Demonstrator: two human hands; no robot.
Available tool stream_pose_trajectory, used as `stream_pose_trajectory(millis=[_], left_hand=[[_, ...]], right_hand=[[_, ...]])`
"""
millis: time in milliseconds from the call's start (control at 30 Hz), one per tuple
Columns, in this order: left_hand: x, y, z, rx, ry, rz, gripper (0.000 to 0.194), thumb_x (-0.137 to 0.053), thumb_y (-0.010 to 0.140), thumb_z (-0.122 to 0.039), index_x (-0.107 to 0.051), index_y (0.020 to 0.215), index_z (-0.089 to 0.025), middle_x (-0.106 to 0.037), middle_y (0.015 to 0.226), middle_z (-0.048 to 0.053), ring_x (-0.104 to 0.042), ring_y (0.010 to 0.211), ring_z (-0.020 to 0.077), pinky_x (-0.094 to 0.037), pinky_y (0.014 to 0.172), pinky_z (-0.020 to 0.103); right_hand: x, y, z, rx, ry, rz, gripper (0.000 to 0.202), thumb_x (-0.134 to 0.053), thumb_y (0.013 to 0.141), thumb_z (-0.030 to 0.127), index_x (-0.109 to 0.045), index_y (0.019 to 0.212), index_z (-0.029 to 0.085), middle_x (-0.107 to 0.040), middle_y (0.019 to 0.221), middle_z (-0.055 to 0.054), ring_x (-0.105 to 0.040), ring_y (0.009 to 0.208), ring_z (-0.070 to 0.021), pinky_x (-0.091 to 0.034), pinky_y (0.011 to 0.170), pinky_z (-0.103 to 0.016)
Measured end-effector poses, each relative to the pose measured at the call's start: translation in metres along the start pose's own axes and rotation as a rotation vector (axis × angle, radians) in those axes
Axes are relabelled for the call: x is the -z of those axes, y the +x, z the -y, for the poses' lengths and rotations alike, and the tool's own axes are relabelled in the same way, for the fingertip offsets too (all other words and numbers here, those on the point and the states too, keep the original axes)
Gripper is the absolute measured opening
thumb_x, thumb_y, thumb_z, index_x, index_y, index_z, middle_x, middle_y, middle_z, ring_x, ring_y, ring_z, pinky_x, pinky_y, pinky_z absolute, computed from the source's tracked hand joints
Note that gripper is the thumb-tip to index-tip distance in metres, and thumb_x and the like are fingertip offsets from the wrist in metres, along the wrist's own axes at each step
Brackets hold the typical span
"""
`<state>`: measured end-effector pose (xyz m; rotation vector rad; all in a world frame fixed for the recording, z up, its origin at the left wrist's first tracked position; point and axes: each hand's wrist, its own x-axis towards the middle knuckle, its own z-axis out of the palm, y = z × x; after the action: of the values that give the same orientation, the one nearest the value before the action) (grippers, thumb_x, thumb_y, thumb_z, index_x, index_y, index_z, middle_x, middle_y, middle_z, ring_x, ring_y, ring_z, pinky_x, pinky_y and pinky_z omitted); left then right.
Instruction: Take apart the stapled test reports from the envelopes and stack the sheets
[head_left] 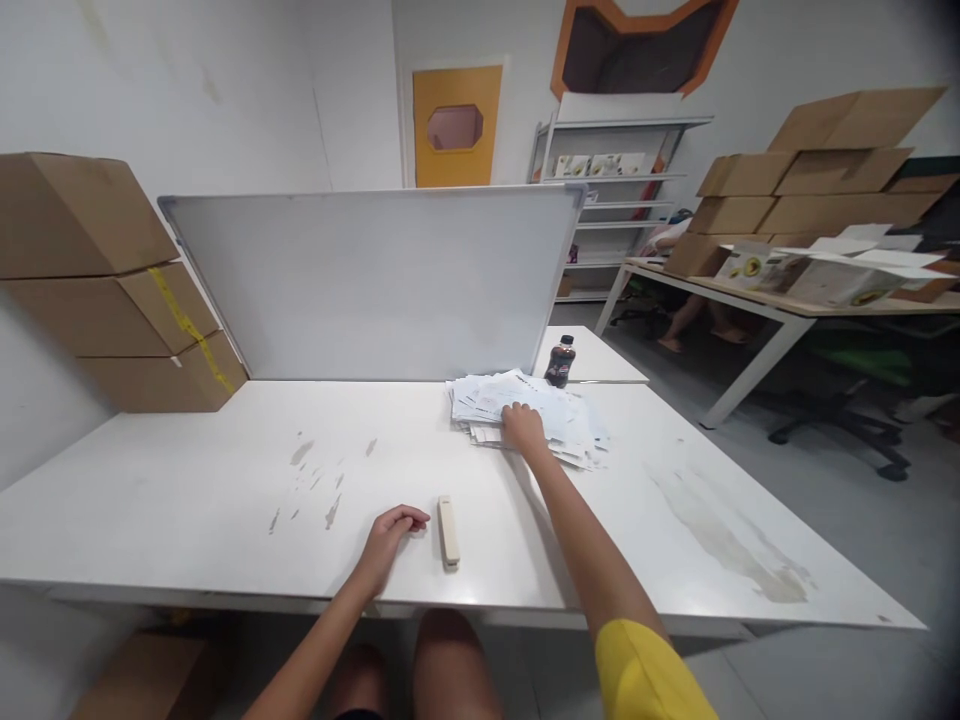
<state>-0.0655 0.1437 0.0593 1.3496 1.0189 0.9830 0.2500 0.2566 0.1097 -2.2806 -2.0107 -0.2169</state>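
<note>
across the worktop [225, 550], your right hand [523, 428] reaches onto the paper pile [564, 418], fingertips hidden — i cannot tell whether it grips any; your left hand [400, 522] curls loosely, empty, just beside the stapler [448, 532].

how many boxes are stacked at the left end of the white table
3: the top box, the middle box under it, and the bottom box, beside the whiteboard. More may be hidden behind them.
</note>
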Motion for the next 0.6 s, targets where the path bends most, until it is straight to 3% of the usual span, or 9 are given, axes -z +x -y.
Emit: stream_pose_trajectory(millis=[100, 200, 300, 367, 467, 533, 600], left_hand=[[0.001, 0.002, 0.002, 0.009, -0.01, -0.001, 0.018, -0.059, 0.073, -0.029, -0.073, 0.079, -0.019, -0.07, 0.075, 0.005, -0.063, 0.077, 0.0203, -0.048, 0.079, 0.033], [0.002, 0.002, 0.0, 0.013, -0.025, 0.002, 0.019, -0.061, 0.074, -0.032, -0.072, 0.079, -0.018, -0.07, 0.075, 0.006, -0.064, 0.079, 0.0207, -0.048, 0.079, 0.033], [0.0, -0.001, -0.004, 0.017, -0.048, 0.029, 0.025, -0.061, 0.077, -0.037, -0.071, 0.087, -0.017, -0.071, 0.084, 0.008, -0.065, 0.086, 0.0219, -0.049, 0.081, 0.034], [-0.005, -0.006, -0.004, -0.027, -0.087, -0.005, 0.032, -0.059, 0.079, -0.04, -0.067, 0.101, -0.018, -0.069, 0.099, 0.01, -0.065, 0.093, 0.0224, -0.049, 0.083, 0.035], [-0.01, -0.016, -0.001, -0.202, -0.196, -0.214, 0.046, -0.06, 0.081, -0.043, -0.055, 0.122, -0.023, -0.058, 0.126, 0.012, -0.058, 0.111, 0.0232, -0.048, 0.089, 0.036], [-0.005, -0.024, -0.001, -0.272, -0.333, -0.408, 0.05, -0.058, 0.082, -0.045, -0.05, 0.127, -0.023, -0.054, 0.133, 0.012, -0.053, 0.12, 0.0234, -0.046, 0.094, 0.036], [0.011, -0.033, -0.005, -0.239, -0.52, -0.641, 0.045, -0.049, 0.088, -0.044, -0.051, 0.127, -0.02, -0.056, 0.13, 0.013, -0.053, 0.12, 0.0232, -0.046, 0.096, 0.036]], right_hand=[[0.009, 0.003, 0.005, 0.026, -0.02, -0.055, 0.028, -0.043, 0.082, 0.003, -0.061, 0.103, 0.007, -0.061, 0.101, -0.02, -0.056, 0.096, -0.027, -0.037, 0.074, -0.032], [0.033, 0.009, 0.009, 0.069, -0.027, -0.103, 0.028, -0.04, 0.082, 0.0, -0.062, 0.098, 0.008, -0.061, 0.096, -0.019, -0.056, 0.092, -0.0267, -0.037, 0.073, -0.033], [0.064, 0.004, 0.036, 0.143, -0.037, -0.175, 0.037, -0.036, 0.084, 0.001, -0.056, 0.113, 0.008, -0.059, 0.105, -0.019, -0.054, 0.097, -0.0268, -0.038, 0.074, -0.033], [0.08, -0.011, 0.073, 0.212, -0.039, -0.225, 0.044, -0.034, 0.086, 0.003, -0.046, 0.128, 0.01, -0.056, 0.113, -0.019, -0.051, 0.099, -0.0269, -0.038, 0.075, -0.034], [0.085, -0.053, 0.147, 0.377, 0.007, -0.298, 0.045, -0.032, 0.089, 0.008, -0.04, 0.133, 0.013, -0.055, 0.116, -0.018, -0.051, 0.097, -0.027, -0.039, 0.074, -0.036], [0.075, -0.091, 0.196, 0.492, 0.068, -0.273, 0.041, -0.035, 0.09, 0.012, -0.044, 0.13, 0.015, -0.058, 0.112, -0.016, -0.052, 0.094, -0.0267, -0.04, 0.073, -0.037], [0.054, -0.13, 0.235, 0.619, 0.146, -0.214, 0.036, -0.039, 0.091, 0.018, -0.047, 0.126, 0.016, -0.06, 0.109, -0.015, -0.053, 0.095, -0.0266, -0.041, 0.075, -0.037]])
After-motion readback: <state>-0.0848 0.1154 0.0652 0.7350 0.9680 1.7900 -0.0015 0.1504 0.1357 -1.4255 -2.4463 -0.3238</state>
